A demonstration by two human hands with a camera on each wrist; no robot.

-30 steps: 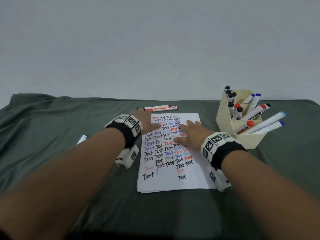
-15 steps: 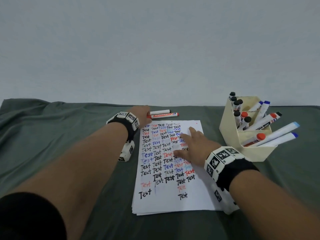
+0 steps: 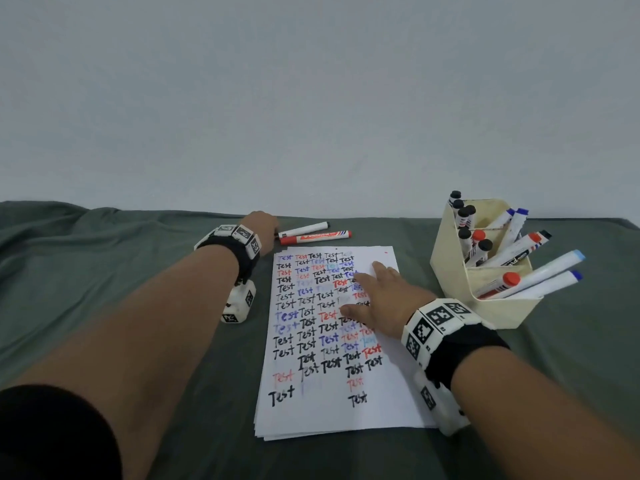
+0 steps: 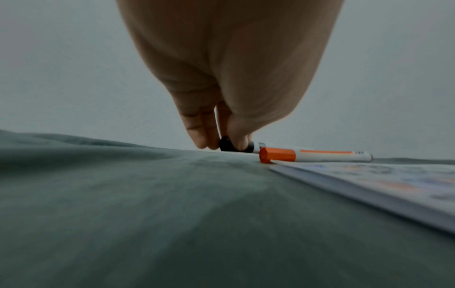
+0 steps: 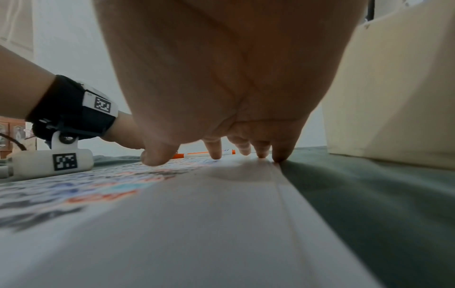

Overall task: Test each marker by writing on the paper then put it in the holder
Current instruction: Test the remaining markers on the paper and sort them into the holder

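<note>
Beyond the top edge of the paper, two markers lie side by side on the green cloth: a black-capped marker farther off and a red marker nearer the sheet. Many markers already stand in the cream holder at the right, and the page is crowded with "Test" in black, red and blue, so most of the job looks done; these two appear to be what is left. The left hand reaches down and its fingertips pinch the black cap of the far marker, which is not yet lifted. The right hand lies flat on the sheet, fingers spread and straight, holding nothing. Both markers run left to right, parallel to the paper's top edge, caps toward the left hand.
</note>
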